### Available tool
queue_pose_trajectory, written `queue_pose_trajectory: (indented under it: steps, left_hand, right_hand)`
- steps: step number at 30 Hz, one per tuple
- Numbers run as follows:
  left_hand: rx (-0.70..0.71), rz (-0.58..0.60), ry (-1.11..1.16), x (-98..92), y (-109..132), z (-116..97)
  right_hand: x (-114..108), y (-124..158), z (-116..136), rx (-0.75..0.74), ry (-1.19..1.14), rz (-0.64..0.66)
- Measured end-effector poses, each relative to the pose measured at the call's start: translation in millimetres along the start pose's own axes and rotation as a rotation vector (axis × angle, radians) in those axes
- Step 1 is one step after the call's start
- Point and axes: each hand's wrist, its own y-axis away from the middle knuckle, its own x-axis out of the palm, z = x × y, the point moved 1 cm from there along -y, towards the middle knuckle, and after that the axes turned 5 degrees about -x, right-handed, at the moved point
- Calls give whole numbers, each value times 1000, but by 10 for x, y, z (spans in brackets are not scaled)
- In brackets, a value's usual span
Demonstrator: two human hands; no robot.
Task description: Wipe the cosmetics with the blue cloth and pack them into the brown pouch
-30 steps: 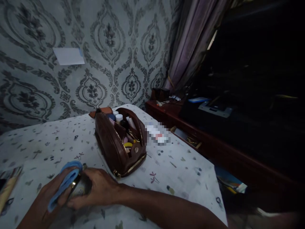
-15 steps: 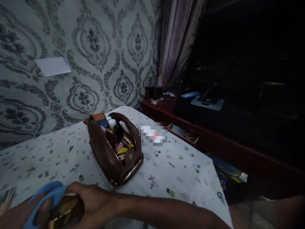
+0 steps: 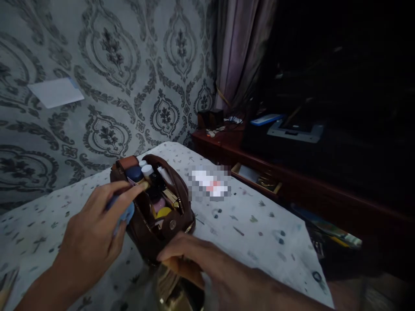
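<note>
At the fingers of our left hand [image 3: 92,231], closed round blue cloth [image 3: 129,212], brown bag [image 3: 166,226] stretches away; our right hand [image 3: 212,263] clasps gold object [image 3: 171,290]

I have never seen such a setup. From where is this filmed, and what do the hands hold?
There is no machine here: a person works with two bare hands, filmed by one camera worn on the head. The left hand holds a blue cloth, while its fingers reach to the opening of a brown bag. The right hand holds a shiny gold-coloured object. The bag, standing on a white patterned cover, contains a white-capped container, something yellow and more.
</note>
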Motion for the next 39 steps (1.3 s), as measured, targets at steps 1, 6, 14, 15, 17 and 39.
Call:
queue_pose_trajectory:
  steps: [1, 6, 14, 15, 17, 39]
  left_hand:
    - [36, 32, -51, 26, -45, -3]
    - [64, 153, -9, 77, -66, 81]
    - [14, 85, 85, 99, 133, 118]
    - [10, 82, 106, 103, 143, 119]
    - [-12, 83, 145, 110, 155, 122]
    - [-27, 71, 195, 129, 216, 168]
  right_hand:
    - [-59, 55, 53, 9, 23, -49]
    - [-367, 168, 219, 11, 114, -240]
    - [-631, -260, 307, -105, 508, -458]
    - [-632, -353, 311, -116, 573, -447]
    - [-621, -543, 301, -143, 698, -386]
    - [-662, -1263, 294, -13, 995, 266]
